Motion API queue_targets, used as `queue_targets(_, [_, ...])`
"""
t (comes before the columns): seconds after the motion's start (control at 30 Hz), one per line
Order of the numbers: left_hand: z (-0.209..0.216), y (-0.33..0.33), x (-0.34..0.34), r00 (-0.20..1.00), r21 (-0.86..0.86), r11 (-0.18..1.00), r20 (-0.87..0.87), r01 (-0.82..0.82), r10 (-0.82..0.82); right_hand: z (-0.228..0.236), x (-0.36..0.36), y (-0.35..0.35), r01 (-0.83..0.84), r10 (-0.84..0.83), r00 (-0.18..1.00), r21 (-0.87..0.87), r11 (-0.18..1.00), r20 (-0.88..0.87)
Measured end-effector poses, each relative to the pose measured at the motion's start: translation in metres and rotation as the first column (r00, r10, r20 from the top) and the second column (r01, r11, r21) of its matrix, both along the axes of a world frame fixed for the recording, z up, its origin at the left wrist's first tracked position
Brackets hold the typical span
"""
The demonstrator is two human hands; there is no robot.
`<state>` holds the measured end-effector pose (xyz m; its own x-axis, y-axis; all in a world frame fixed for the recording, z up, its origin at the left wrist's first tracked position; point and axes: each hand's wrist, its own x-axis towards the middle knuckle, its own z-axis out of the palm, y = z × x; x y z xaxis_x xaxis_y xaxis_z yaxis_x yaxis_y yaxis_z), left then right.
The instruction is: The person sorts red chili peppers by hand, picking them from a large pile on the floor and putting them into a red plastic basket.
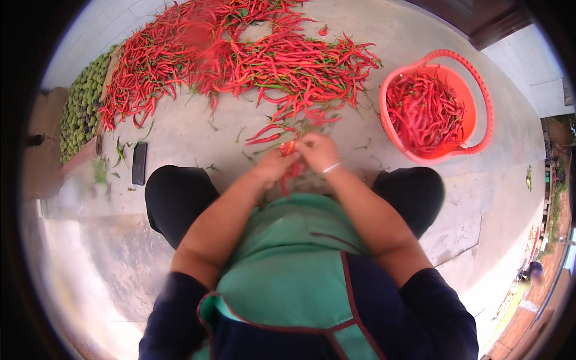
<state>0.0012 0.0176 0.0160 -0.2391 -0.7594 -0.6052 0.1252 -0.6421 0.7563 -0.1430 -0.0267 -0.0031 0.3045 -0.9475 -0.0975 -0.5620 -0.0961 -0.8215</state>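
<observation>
In front of my lap, my left hand (277, 164) is closed around a few red chili peppers (293, 172), whose ends hang below the fingers. My right hand (320, 152), with a pale band at the wrist, meets it from the right. Its fingertips are pinched together at the peppers; what lies between them is too small and blurred to make out. Just beyond both hands, loose chilies (264, 134) lie on the concrete at the near edge of a large pile of red chilies (288, 66), some with green stems.
To the right stands a pink basket (471, 111) with a raised handle, partly filled with red chilies (423, 111). A dark phone (139, 163) lies left of my knee among scattered green stems (120, 152). Round green fruits (84, 102) are heaped at the far left, behind a low edge.
</observation>
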Motion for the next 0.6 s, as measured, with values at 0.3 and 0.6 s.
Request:
queue_targets(0.3, [-0.043, -0.014, 0.042, 0.913, 0.035, 0.940, 0.255, -0.339, 0.320, -0.005, -0.052, -0.002, -0.551, 0.628, 0.642, 0.305, 0.777, -0.440])
queue_targets(0.6, [-0.053, -0.015, 0.038, 0.944, 0.073, 0.961, 0.224, -0.265, 0.243, -0.088, -0.020, 0.014, -0.661, 0.452, 0.674, -0.203, 0.723, -0.584])
